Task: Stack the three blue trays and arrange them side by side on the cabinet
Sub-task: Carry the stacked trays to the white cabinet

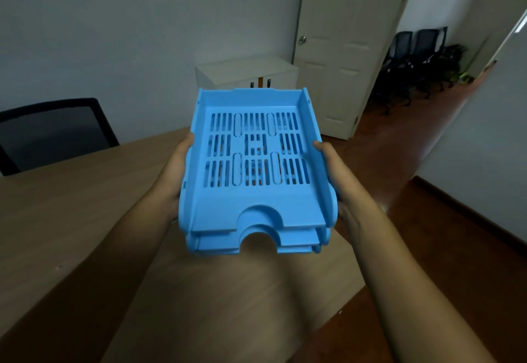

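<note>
A long brown wood-grain table point(71, 220) fills the lower part of the view, with a black mesh-backed chair point(54, 131) at its far left edge. Beyond it a low white cabinet point(245, 72) stands against the wall beside a white panelled door point(342, 49). A nested stack of light blue slotted plastic trays point(253, 168) is held in the air above the table. The left hand point(176, 174) grips its left wall and the right hand point(336, 180) its right wall.
</note>
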